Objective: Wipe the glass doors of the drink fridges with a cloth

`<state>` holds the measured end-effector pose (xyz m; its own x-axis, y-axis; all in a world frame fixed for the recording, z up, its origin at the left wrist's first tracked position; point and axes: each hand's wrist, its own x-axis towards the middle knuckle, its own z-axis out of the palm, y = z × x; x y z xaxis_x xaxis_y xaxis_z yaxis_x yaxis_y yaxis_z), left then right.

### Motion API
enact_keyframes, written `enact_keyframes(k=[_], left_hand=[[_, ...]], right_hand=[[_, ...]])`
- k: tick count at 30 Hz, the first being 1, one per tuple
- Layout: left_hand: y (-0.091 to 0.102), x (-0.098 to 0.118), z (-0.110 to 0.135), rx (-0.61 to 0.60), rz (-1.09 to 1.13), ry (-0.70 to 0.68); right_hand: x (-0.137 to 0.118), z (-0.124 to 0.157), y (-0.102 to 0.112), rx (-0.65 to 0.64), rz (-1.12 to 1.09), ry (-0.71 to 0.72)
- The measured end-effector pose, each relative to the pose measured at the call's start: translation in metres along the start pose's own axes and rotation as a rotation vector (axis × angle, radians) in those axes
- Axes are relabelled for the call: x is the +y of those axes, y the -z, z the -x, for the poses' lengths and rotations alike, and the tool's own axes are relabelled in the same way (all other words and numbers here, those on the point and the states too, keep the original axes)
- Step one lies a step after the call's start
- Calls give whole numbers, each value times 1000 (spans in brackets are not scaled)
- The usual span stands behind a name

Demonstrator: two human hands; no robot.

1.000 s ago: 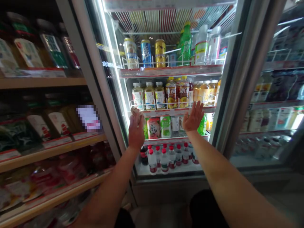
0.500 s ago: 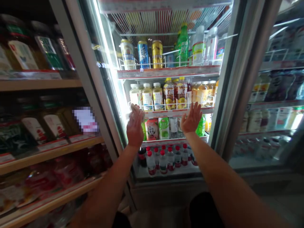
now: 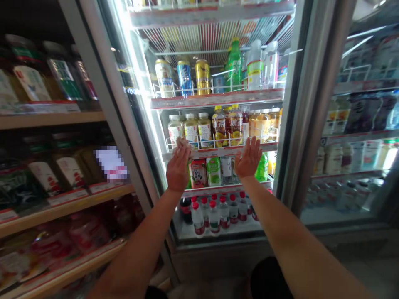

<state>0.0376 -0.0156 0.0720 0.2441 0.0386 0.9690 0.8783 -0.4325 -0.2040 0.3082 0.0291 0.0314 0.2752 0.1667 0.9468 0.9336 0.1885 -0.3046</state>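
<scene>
My left hand (image 3: 178, 172) presses a crumpled pale cloth (image 3: 183, 145) toward the glass door of the lit drinks cooler, level with the third shelf. The fingers lie over the cloth and partly hide it. To the right, my right hand (image 3: 248, 160) is raised with its palm forward and fingers spread, holding nothing; it appears to lie flat on the glass. Between the hands, behind the glass, stand iced tea bottles (image 3: 220, 126), a red drink carton (image 3: 198, 173) and a green one (image 3: 213, 171).
A metal door frame (image 3: 314, 104) separates this cooler from another at the right. Wooden shelves (image 3: 93, 195) with bottles line the left side. Cans (image 3: 202, 77) and a green bottle (image 3: 234, 62) stand higher up; red-capped bottles (image 3: 213, 218) fill the bottom shelf.
The cloth under my left hand has shifted slightly right across the glass. My right hand has stayed in nearly the same place. My view has tilted up a little, showing more of the upper shelf.
</scene>
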Motion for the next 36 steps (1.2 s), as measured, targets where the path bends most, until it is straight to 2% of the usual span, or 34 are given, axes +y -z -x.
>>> enact_keyframes(k=[5,7,11,13,17,19,24,26,30,32,36], left_hand=[[0,-2,-24,58,40,41],[-2,3,-26,71,37,42],[-5,16,-17,-23,-7,9],[-6,19,-21,-42,-4,-1],[-9,20,-42,48,54,28],[-12,24,-42,62,57,41],[-15,35,-27,-77,46,-110],[-15,34,-36,-82,50,-127],[-16,33,-58,10,51,-46],[-18,38,-54,8,59,-37],[-22,50,-34,-122,102,-154]], right_hand=[[0,0,0,7,-2,-12],[0,0,1,0,-7,-12],[-1,0,2,-26,-25,-19],[-1,0,3,-37,-34,-22],[-2,0,3,-29,-39,-22],[-1,1,3,-25,-40,-22],[-1,1,2,-2,-28,-8],[-1,2,2,-3,-26,-11],[-1,1,3,-33,-40,-29],[-1,1,3,-45,-45,-32],[0,2,1,-14,-37,-10]])
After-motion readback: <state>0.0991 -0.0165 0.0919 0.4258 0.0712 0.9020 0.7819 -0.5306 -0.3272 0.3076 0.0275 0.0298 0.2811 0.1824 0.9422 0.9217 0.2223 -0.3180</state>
